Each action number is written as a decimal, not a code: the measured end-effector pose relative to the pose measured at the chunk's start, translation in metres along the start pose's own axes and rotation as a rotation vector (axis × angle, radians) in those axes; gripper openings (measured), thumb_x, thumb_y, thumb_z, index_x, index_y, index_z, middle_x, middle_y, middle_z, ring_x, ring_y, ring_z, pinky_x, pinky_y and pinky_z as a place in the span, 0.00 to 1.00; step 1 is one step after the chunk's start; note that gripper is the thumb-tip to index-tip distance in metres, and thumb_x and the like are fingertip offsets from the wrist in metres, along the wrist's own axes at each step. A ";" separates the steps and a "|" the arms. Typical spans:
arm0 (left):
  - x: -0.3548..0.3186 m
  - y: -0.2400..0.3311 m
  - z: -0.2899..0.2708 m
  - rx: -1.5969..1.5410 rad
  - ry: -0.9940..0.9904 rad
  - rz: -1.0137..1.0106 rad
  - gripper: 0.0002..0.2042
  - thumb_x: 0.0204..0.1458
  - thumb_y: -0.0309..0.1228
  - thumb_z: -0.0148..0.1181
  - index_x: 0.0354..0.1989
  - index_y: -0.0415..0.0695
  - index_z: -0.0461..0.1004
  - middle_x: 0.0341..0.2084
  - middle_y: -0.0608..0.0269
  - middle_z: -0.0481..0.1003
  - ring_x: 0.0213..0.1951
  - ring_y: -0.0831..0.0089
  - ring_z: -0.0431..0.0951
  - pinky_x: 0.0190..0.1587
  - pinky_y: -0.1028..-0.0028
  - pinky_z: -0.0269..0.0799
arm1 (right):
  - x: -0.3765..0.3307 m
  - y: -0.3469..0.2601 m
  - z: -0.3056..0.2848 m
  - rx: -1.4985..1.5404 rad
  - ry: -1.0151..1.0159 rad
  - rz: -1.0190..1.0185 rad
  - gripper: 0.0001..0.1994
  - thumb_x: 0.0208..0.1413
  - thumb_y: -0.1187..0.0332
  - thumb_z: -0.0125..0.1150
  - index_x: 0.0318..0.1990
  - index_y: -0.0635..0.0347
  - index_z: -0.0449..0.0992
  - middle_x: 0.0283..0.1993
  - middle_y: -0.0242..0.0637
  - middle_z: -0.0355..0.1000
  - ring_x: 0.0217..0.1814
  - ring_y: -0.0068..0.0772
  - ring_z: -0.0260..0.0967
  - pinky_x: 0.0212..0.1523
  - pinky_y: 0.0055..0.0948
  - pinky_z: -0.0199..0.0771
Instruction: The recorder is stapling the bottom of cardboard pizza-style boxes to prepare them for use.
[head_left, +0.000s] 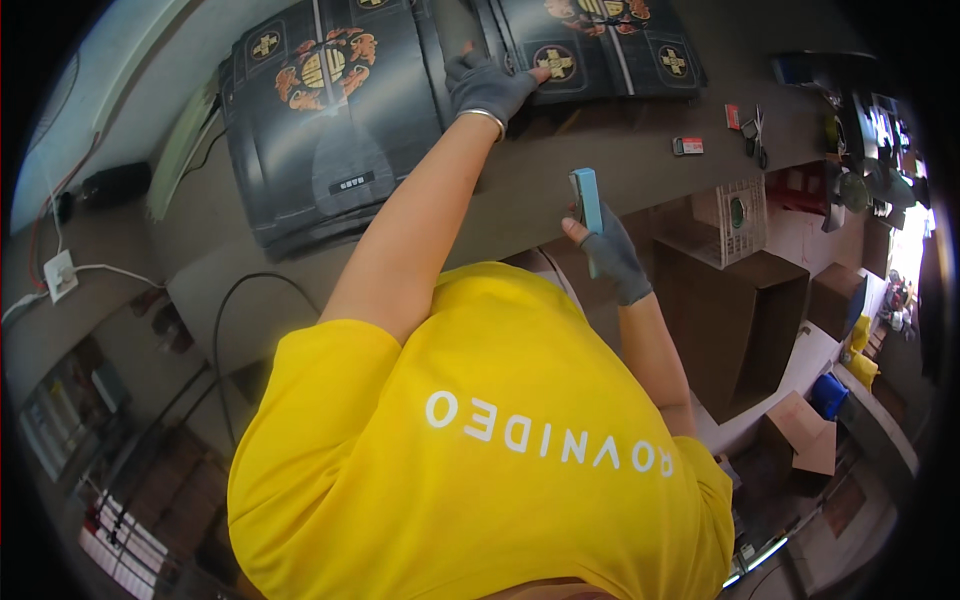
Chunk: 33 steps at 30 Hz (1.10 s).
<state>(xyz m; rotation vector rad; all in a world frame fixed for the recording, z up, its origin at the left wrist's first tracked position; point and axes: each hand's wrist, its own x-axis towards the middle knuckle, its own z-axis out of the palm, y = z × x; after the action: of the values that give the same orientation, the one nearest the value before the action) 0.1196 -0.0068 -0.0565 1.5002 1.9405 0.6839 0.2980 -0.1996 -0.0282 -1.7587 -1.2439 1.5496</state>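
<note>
My left hand (490,88), in a grey glove with the fingertips bare, reaches out to the table's far side. Its thumb lies spread on the left edge of a stack of black printed card sheets (600,60), and its other fingers are stretched toward the gap beside it. A second black stack with a gold and orange emblem (350,130) lies to the left, under and beside my forearm. Close to the table's front edge, my right hand (615,260), gloved alike, is closed around a light blue stapler (588,198) held upright.
Two small red-and-white boxes (688,146) and scissors (762,138) lie on the brown table (520,205) to the right. A cardboard box (735,310) with a pale plastic basket (742,220) stands beside me on the right. A black cable (230,300) loops at the left.
</note>
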 end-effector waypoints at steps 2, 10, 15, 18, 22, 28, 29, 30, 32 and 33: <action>0.008 -0.019 0.003 -0.115 -0.136 -0.091 0.54 0.33 0.55 0.70 0.61 0.28 0.48 0.60 0.33 0.47 0.61 0.48 0.56 0.60 0.67 0.58 | -0.005 -0.003 0.002 -0.012 0.022 -0.003 0.24 0.54 0.59 0.60 0.53 0.64 0.66 0.47 0.40 0.68 0.50 0.33 0.65 0.52 0.29 0.64; -0.045 -0.033 -0.050 -0.630 -0.604 -0.289 0.30 0.46 0.41 0.66 0.44 0.27 0.62 0.27 0.51 0.74 0.26 0.66 0.79 0.28 0.72 0.74 | -0.012 0.023 0.013 0.032 -0.084 0.027 0.24 0.55 0.61 0.59 0.56 0.62 0.65 0.48 0.40 0.68 0.51 0.32 0.64 0.53 0.29 0.63; -0.080 -0.060 -0.039 -0.622 -0.970 -0.220 0.15 0.53 0.41 0.58 0.37 0.40 0.76 0.27 0.67 0.75 0.27 0.82 0.72 0.30 0.81 0.67 | -0.010 0.002 0.029 0.223 -0.200 0.070 0.21 0.56 0.62 0.58 0.53 0.62 0.66 0.46 0.39 0.68 0.48 0.27 0.65 0.48 0.27 0.65; -0.104 -0.058 -0.018 -1.024 -0.882 -0.259 0.14 0.55 0.38 0.56 0.39 0.40 0.76 0.29 0.68 0.75 0.32 0.82 0.72 0.35 0.82 0.66 | -0.010 -0.009 0.034 0.366 -0.196 0.134 0.17 0.56 0.64 0.57 0.49 0.62 0.67 0.38 0.36 0.70 0.40 0.22 0.67 0.40 0.24 0.66; -0.112 -0.056 -0.011 -1.098 -0.843 -0.261 0.14 0.56 0.35 0.53 0.45 0.38 0.73 0.36 0.66 0.75 0.38 0.81 0.72 0.43 0.79 0.68 | -0.009 -0.004 0.035 0.308 -0.058 0.200 0.09 0.55 0.68 0.57 0.38 0.62 0.69 0.26 0.30 0.67 0.28 0.19 0.65 0.30 0.23 0.65; -0.111 -0.056 -0.008 -1.037 -0.842 -0.206 0.14 0.56 0.37 0.55 0.45 0.40 0.72 0.33 0.70 0.72 0.35 0.82 0.69 0.40 0.79 0.67 | -0.006 -0.011 0.036 0.164 -0.022 0.197 0.08 0.54 0.67 0.59 0.32 0.62 0.70 0.23 0.29 0.66 0.23 0.19 0.64 0.24 0.23 0.64; -0.110 -0.057 -0.008 -1.036 -0.848 -0.205 0.14 0.56 0.37 0.55 0.45 0.40 0.72 0.33 0.70 0.72 0.35 0.82 0.69 0.40 0.79 0.67 | -0.006 -0.012 0.036 0.116 -0.010 0.204 0.09 0.54 0.66 0.60 0.32 0.62 0.70 0.23 0.30 0.67 0.22 0.19 0.64 0.23 0.23 0.64; -0.110 -0.057 -0.008 -0.922 -0.824 -0.143 0.15 0.56 0.37 0.55 0.46 0.40 0.71 0.34 0.70 0.72 0.36 0.82 0.70 0.40 0.79 0.67 | -0.005 -0.010 0.036 0.117 -0.003 0.207 0.09 0.54 0.66 0.60 0.32 0.62 0.70 0.23 0.30 0.67 0.22 0.19 0.64 0.23 0.23 0.64; -0.113 -0.056 -0.008 -0.810 -0.807 -0.076 0.15 0.57 0.37 0.54 0.47 0.40 0.70 0.35 0.69 0.73 0.37 0.81 0.70 0.40 0.79 0.67 | -0.002 -0.005 0.034 0.136 -0.046 0.269 0.10 0.54 0.64 0.60 0.32 0.63 0.70 0.23 0.29 0.67 0.22 0.18 0.64 0.23 0.22 0.64; -0.115 -0.051 -0.011 -0.900 -0.761 -0.113 0.16 0.57 0.37 0.54 0.48 0.39 0.70 0.36 0.69 0.73 0.38 0.81 0.70 0.41 0.79 0.67 | -0.001 -0.008 0.035 0.137 -0.035 0.270 0.10 0.54 0.64 0.60 0.32 0.63 0.70 0.23 0.29 0.67 0.22 0.18 0.64 0.23 0.22 0.64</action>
<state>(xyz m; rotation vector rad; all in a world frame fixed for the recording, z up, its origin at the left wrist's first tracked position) 0.0997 -0.1313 -0.0687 0.8639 0.9166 0.6636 0.2626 -0.2033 -0.0296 -1.8754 -0.9201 1.7761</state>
